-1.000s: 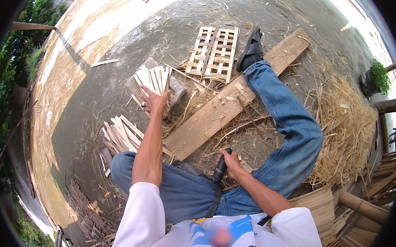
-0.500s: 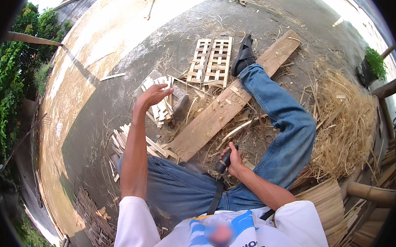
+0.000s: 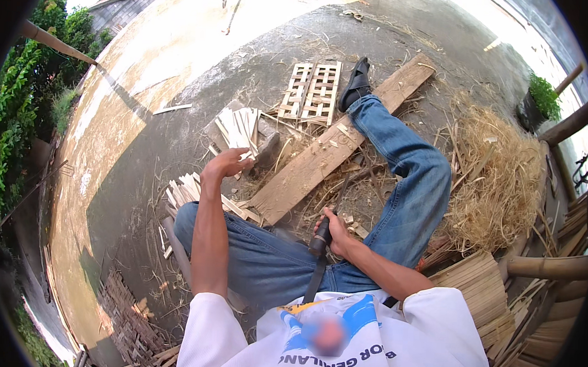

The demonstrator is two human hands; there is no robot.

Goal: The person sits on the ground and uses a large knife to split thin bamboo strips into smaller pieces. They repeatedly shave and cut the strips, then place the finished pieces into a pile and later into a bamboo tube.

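Note:
My right hand (image 3: 335, 231) is wrapped round the black handle of a knife (image 3: 319, 242), in front of my lap. A thin dark blade seems to point away from me, beyond the fist. Out to the left, my left hand (image 3: 226, 163) hovers with fingers stretched and nothing visible in them. Just beyond it lies a fanned bundle of pale split strips (image 3: 240, 126), resting by a grey block (image 3: 267, 146). A long wooden plank (image 3: 308, 173) runs diagonally between my legs, with shavings on it.
Two woven slat panels (image 3: 310, 91) lie past the plank, beside my sandalled foot. More strips (image 3: 187, 192) are piled by my left knee. A heap of fine shavings (image 3: 497, 184) stands at the right, near bamboo poles (image 3: 550, 266) and flat split bamboo (image 3: 478, 289).
My left hand has come down and nearer, off the strip bundle. My right hand has shifted slightly left with the knife, whose blade now shows. The whole view has tilted a little.

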